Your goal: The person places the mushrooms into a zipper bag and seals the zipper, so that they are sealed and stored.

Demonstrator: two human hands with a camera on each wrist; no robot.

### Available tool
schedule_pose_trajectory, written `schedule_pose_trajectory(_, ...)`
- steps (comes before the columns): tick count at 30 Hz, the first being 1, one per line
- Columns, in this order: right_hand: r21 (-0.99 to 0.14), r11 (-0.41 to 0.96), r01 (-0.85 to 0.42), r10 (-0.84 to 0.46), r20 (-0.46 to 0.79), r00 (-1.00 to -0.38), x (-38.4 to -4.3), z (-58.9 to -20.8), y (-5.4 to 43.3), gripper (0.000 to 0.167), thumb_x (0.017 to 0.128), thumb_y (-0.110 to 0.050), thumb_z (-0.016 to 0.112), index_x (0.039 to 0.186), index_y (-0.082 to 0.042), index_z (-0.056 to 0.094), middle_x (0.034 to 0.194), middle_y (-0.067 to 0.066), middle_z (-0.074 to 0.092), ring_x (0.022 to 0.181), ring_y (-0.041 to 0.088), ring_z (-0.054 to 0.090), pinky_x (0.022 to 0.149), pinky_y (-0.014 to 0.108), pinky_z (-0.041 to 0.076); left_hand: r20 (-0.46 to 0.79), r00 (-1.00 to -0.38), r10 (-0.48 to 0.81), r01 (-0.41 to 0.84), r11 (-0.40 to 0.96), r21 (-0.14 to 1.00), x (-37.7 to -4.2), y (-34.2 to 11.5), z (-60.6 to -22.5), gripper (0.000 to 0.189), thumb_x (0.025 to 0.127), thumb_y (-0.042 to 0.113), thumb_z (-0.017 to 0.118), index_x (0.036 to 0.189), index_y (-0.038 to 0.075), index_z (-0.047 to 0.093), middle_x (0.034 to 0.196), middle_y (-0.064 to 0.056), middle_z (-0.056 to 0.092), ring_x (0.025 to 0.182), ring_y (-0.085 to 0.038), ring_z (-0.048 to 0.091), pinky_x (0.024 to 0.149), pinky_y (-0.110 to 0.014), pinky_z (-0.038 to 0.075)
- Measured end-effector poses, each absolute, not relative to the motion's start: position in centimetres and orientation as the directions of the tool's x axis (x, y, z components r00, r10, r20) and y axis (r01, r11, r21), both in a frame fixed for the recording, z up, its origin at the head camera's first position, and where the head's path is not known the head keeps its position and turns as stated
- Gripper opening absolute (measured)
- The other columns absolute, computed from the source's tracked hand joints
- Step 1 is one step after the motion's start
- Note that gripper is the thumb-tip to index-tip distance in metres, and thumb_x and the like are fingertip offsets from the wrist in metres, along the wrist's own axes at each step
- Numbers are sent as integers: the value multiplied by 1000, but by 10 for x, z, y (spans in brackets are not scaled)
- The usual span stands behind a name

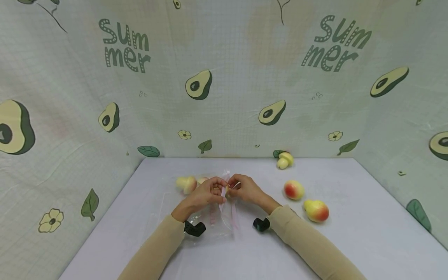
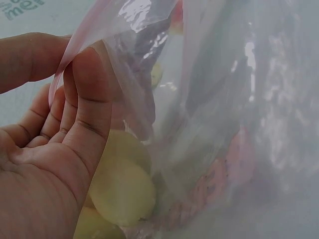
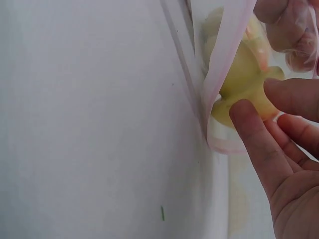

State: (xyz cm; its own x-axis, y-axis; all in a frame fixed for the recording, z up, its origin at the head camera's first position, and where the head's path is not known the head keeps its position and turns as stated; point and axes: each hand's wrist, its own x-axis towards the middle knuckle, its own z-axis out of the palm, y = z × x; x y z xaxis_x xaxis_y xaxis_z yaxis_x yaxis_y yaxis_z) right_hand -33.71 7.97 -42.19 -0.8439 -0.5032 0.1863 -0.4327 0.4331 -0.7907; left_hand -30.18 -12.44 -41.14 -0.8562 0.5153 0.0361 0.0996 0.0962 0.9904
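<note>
A clear plastic zip bag [image 1: 220, 227] with a pink-edged mouth lies on the table, its mouth facing right. My left hand [image 1: 211, 190] pinches the pink edge [image 2: 75, 42] between thumb and finger and lifts that side. Yellow fruits [image 2: 122, 191] show through the plastic below the left hand. At the mouth of the bag my right hand [image 1: 245, 189] holds a yellow pear [image 3: 249, 102] with its fingertips, thumb and finger on its near side. The pear is partly inside the pink rim. More of the bag's contents are hidden behind the hands.
On the right side of the table lie a red-and-yellow round fruit [image 1: 294, 189] and a red-and-yellow pear [image 1: 316, 210]. Another yellow pear [image 1: 285, 160] rests near the back edge. A printed cloth [image 1: 231, 50] with avocados hangs behind and along both sides.
</note>
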Motion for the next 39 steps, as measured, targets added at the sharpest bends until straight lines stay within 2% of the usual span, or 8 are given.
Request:
schedule_pose_trajectory(5, -813, 400, -422, -510, 185, -840, -337, -422, 79, 19, 81, -1, 72, 98, -4, 62, 93, 10, 62, 82, 21, 65, 65, 29, 51, 46, -853, 520, 96, 68, 993, -303, -124, -413, 51, 75, -10, 71, 120, -8, 46, 81, -8, 47, 69, -13, 44, 59, -22, 41)
schedule_pose_trajectory(11, -826, 385, -412, -518, 177, -837, -335, -421, 78, 21, 81, 1, 71, 99, -3, 62, 97, 13, 62, 84, 24, 66, 68, 29, 51, 53, -852, 521, 93, 50, 994, -303, -125, -413, 50, 75, -11, 70, 119, -8, 46, 77, -4, 46, 67, -12, 43, 58, -21, 40)
schedule_pose_trajectory(22, -857, 357, -372, -531, 141, -836, -335, -423, 78, 23, 81, 1, 72, 101, -1, 61, 101, 14, 62, 89, 29, 67, 70, 32, 52, 65, -852, 519, 108, 53, 993, -302, -125, -413, 48, 76, -11, 70, 118, -7, 46, 72, -3, 43, 64, -11, 41, 57, -22, 38)
schedule_pose_trajectory(32, -851, 369, -373, -544, 128, -829, -335, -422, 88, 22, 82, -2, 72, 101, -2, 61, 103, 14, 61, 91, 27, 67, 69, 31, 52, 47, -856, 514, 92, 62, 994, -304, -125, -414, 49, 77, -10, 70, 119, -9, 44, 78, -2, 46, 67, -10, 44, 57, -21, 39)
schedule_pose_trajectory(39, -826, 385, -412, -542, 159, -825, -325, -406, 101, 24, 83, -5, 73, 101, 2, 60, 105, 19, 62, 92, 25, 66, 71, 31, 53, 32, -862, 506, 73, 61, 995, -304, -124, -414, 51, 76, -12, 69, 119, -13, 41, 85, -9, 47, 68, -11, 46, 59, -21, 41)
